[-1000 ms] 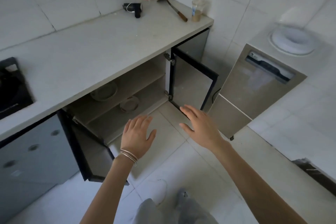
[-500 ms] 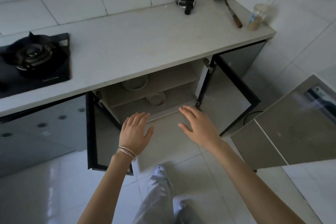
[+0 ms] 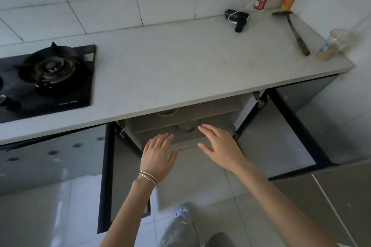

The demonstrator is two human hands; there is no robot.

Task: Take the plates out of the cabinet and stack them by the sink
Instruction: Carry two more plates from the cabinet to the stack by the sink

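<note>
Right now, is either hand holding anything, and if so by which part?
Nothing is held. The left hand and right hand hover open, fingers straight, before the open cabinet, not touching the dish inside.

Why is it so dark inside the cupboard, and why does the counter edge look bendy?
In the head view the countertop overhangs the cabinet and shades it, so the dishes inside look dim; in the same head view the wide-angle lens bows straight edges; the glossy door on the left mirrors pale spots of light; the left hand and right hand look sharp.
</note>
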